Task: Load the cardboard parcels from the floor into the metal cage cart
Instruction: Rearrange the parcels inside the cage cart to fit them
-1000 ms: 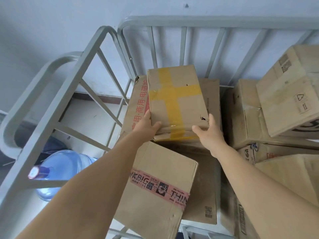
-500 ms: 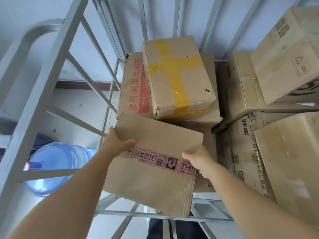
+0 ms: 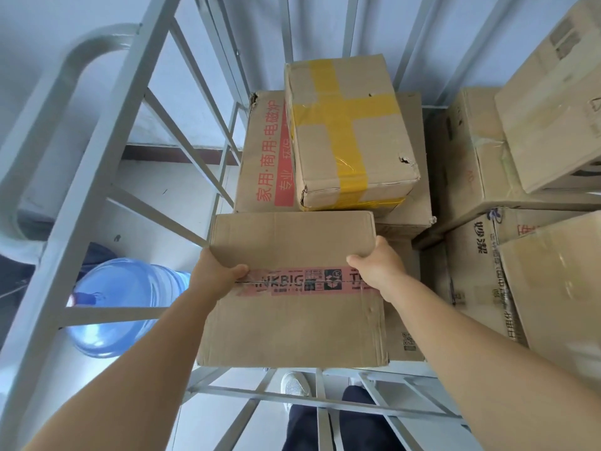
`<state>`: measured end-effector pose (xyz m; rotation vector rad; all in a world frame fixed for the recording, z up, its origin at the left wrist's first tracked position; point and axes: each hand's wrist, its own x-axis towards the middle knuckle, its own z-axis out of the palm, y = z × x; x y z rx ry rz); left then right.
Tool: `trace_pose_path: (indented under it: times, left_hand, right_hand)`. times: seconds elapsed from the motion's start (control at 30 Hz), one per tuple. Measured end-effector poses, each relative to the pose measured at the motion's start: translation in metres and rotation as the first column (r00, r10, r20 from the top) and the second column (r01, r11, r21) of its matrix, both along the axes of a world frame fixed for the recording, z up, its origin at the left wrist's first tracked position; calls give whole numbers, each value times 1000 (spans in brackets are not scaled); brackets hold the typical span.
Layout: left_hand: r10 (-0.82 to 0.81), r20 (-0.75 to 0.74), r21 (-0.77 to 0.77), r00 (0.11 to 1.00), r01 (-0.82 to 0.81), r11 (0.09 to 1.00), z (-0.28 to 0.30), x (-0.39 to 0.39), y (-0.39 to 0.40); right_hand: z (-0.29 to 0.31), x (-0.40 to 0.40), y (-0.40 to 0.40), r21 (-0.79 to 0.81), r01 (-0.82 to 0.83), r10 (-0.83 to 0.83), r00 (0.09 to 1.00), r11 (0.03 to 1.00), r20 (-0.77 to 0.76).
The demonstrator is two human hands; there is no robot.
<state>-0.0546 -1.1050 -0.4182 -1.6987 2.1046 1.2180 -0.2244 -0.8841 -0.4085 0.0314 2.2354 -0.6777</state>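
A flat cardboard parcel with pink tape (image 3: pixel 292 320) lies inside the grey metal cage cart (image 3: pixel 97 177), at its near left side. My left hand (image 3: pixel 216 273) grips the parcel's left edge with the thumb on top. My right hand (image 3: pixel 377 266) grips its right edge near the far corner. Behind it a parcel with crossed yellow tape (image 3: pixel 348 131) rests on a box with red print (image 3: pixel 263 157). More parcels (image 3: pixel 481 157) are stacked at the right.
A blue water jug (image 3: pixel 120 307) lies on the floor outside the cart's left bars. The cart's near rail (image 3: pixel 309 402) runs below the held parcel, with my shoe (image 3: pixel 294 385) and trouser leg behind it. A pale wall stands beyond the cart.
Both hands left the yellow-taped parcel and took hold of the pink-taped parcel's sides. That parcel has turned from tilted to square with the cart.
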Motion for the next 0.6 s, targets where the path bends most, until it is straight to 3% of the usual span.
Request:
trace_pose_path:
  times: [0.23, 0.37, 0.47, 0.6]
  left_hand:
    - [-52, 89, -61, 995, 58, 996, 6, -9, -1]
    - [-128, 116, -230, 985, 152, 961, 16, -28, 10]
    - [-215, -44, -221, 976, 200, 954, 35, -64, 20]
    - [-226, -299, -104, 927, 204, 973, 58, -128, 34]
  right_hand:
    - [1, -1, -7, 0, -9, 8, 999, 1000, 44]
    - [16, -8, -11, -91, 128, -125, 991, 988, 43]
    - [34, -28, -17, -277, 243, -273, 959, 929, -73]
    - [55, -66, -23, -307, 226, -292, 938, 925, -189]
